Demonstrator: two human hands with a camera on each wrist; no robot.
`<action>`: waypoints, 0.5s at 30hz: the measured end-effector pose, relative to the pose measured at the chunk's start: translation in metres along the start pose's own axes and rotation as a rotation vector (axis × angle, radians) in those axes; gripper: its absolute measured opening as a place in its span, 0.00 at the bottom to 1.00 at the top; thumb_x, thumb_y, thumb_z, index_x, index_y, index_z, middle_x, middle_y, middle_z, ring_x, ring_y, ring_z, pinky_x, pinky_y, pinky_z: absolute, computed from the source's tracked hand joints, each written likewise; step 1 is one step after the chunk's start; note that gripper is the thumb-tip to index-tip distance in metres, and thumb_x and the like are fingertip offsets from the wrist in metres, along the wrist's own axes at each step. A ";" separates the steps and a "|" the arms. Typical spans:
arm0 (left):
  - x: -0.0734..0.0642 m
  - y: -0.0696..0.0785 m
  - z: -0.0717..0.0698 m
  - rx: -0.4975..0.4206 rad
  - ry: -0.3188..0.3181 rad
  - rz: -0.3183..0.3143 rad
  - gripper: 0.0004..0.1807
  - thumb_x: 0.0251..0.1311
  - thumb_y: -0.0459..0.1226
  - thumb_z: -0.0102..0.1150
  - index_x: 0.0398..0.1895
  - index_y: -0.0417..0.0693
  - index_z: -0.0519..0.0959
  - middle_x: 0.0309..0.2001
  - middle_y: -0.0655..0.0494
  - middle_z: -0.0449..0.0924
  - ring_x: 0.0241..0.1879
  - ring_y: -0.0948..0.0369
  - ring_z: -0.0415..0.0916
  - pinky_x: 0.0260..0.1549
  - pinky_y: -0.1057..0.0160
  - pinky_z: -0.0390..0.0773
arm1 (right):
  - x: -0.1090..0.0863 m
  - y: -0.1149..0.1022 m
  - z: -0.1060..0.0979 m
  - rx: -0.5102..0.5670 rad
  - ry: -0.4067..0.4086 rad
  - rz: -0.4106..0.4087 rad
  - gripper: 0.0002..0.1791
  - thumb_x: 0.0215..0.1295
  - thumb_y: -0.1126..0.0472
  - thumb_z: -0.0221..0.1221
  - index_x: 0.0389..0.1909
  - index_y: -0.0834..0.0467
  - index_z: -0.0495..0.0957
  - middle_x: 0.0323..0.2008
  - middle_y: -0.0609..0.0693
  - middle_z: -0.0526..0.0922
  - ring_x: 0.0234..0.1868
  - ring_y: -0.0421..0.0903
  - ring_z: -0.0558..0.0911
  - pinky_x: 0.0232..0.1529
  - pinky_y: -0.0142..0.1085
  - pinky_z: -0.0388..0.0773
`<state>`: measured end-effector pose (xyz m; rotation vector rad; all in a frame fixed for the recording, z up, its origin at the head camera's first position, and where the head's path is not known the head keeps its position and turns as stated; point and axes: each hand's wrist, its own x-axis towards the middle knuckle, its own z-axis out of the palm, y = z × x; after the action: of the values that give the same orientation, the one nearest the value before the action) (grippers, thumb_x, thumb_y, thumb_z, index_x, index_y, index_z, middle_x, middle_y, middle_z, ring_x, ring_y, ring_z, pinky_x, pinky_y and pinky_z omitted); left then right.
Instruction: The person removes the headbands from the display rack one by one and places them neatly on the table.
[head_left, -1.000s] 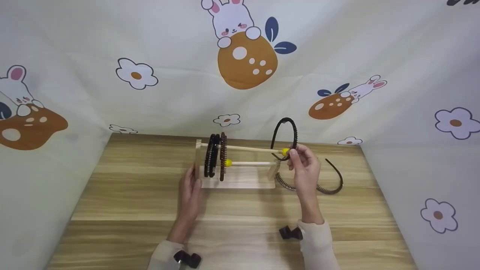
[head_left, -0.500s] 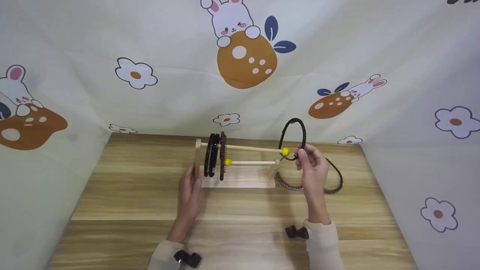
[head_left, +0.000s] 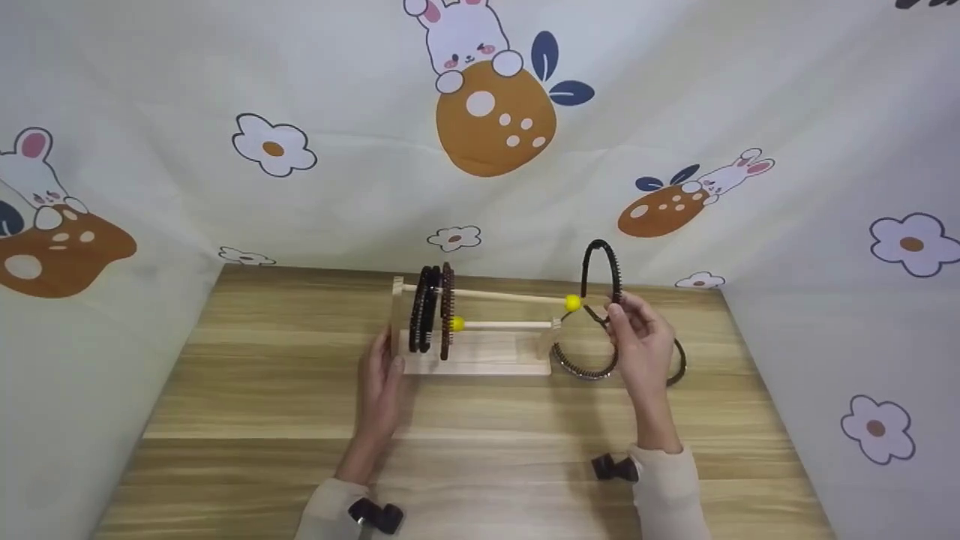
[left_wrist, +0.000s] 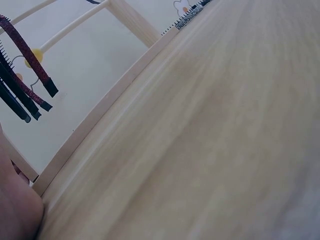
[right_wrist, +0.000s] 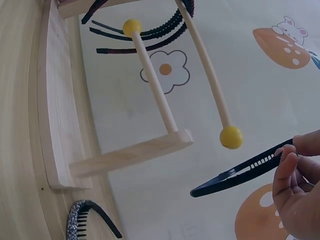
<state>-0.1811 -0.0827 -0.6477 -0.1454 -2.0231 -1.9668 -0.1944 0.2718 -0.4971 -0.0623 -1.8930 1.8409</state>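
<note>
At the far left, a cream cloth wall (head_left: 67, 360) printed with rabbits and flowers meets a light-brown wood-grain table (head_left: 247, 375). Next comes the left hand (head_left: 381, 386), a black device (head_left: 376, 517) at its pale sleeve (head_left: 326, 510); it holds the left end of a pale wooden rack (head_left: 487, 365) standing on the table, thumb at the front corner, fingers running back along the outer side of the left upright (head_left: 397, 307). Close to that upright, black headbands (head_left: 429, 315) and, just right of them, a dark reddish-brown toothed headband (head_left: 447, 315) hang on a long round wooden rod (head_left: 510, 298), which ends at the right in a yellow ball (head_left: 572, 303). A shorter round wooden rod (head_left: 506, 325) runs from the right upright (head_left: 550, 341) leftward to a second yellow ball (head_left: 457, 324), just beside the reddish-brown headband. Past the right upright, a glittery grey toothed headband (head_left: 589, 374) lies on the table. Above it, a slim black toothed headband (head_left: 616, 266) is in the air, arch up; the right wrist view shows it near the long rod's yellow ball but apart from it. Thumb and fingers of the right hand (head_left: 645, 349) pinch its right side. Beyond, a dark curved band (head_left: 682, 364) lies on the table; with the hand in front, I cannot say whether it belongs to the grey headband.
</note>
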 end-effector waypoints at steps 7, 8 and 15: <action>0.001 0.000 0.000 0.017 -0.001 -0.002 0.31 0.86 0.31 0.47 0.87 0.33 0.57 0.85 0.34 0.57 0.83 0.36 0.60 0.84 0.55 0.60 | 0.005 0.008 -0.019 -0.103 -0.014 0.005 0.11 0.72 0.81 0.64 0.52 0.78 0.84 0.36 0.49 0.89 0.31 0.44 0.83 0.32 0.26 0.84; 0.001 0.001 0.000 0.020 -0.001 -0.007 0.31 0.86 0.32 0.46 0.87 0.33 0.57 0.85 0.34 0.57 0.83 0.36 0.59 0.85 0.51 0.60 | 0.005 0.010 -0.021 -0.113 -0.016 -0.001 0.11 0.71 0.81 0.64 0.52 0.78 0.84 0.35 0.48 0.89 0.31 0.43 0.84 0.32 0.25 0.84; -0.001 0.000 -0.001 0.026 0.002 -0.034 0.32 0.87 0.34 0.46 0.88 0.39 0.57 0.86 0.38 0.56 0.83 0.38 0.59 0.84 0.39 0.59 | 0.006 0.019 -0.036 -0.209 -0.014 -0.057 0.12 0.69 0.82 0.66 0.52 0.79 0.84 0.35 0.56 0.88 0.30 0.36 0.83 0.33 0.23 0.84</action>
<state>-0.1794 -0.0834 -0.6478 -0.1039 -2.0623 -1.9595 -0.1916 0.3088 -0.5144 -0.0650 -2.0687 1.6055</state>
